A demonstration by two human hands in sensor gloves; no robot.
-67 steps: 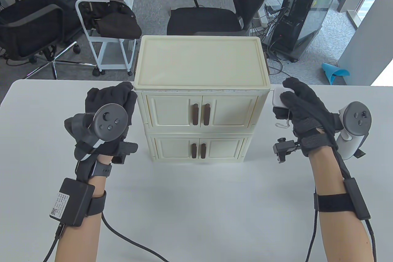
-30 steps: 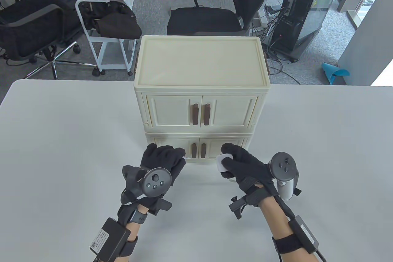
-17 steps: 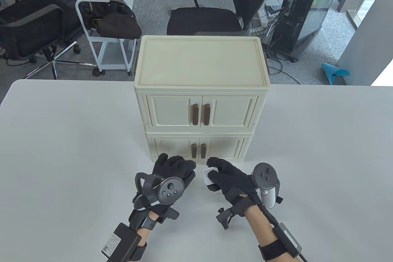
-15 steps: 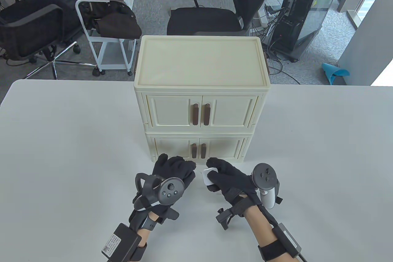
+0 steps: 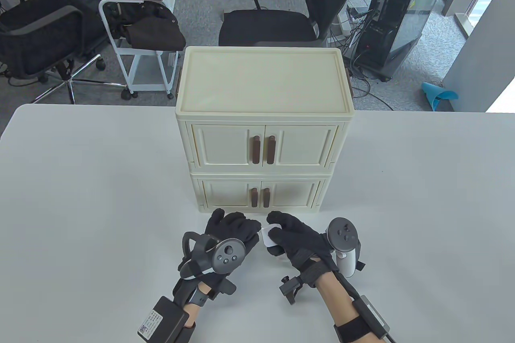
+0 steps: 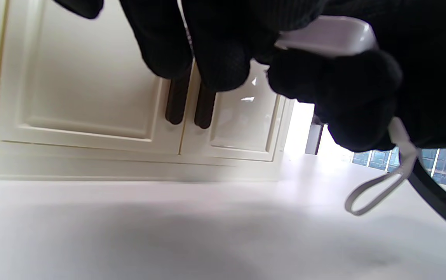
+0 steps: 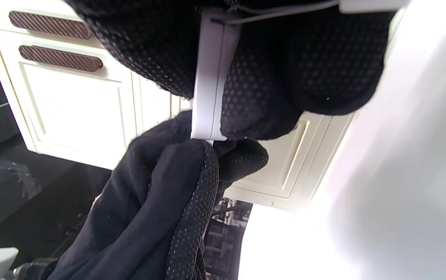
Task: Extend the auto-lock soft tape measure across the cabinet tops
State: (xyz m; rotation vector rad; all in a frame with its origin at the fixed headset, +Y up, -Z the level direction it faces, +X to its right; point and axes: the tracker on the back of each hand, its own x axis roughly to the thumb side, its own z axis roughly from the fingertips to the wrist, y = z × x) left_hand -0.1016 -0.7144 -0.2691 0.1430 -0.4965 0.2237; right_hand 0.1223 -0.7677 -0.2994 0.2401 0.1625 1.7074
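Office chairs and a computer tower sit beyond a white table [image 5: 80,182]. At its middle stands a cream two-tier cabinet [image 5: 263,130]. Just near of it, the right hand [image 5: 295,238] grips the small white tape measure [image 5: 266,235] case, while the left hand [image 5: 231,234] meets it, fingers closed at the case's mouth, probably pinching the tape end.
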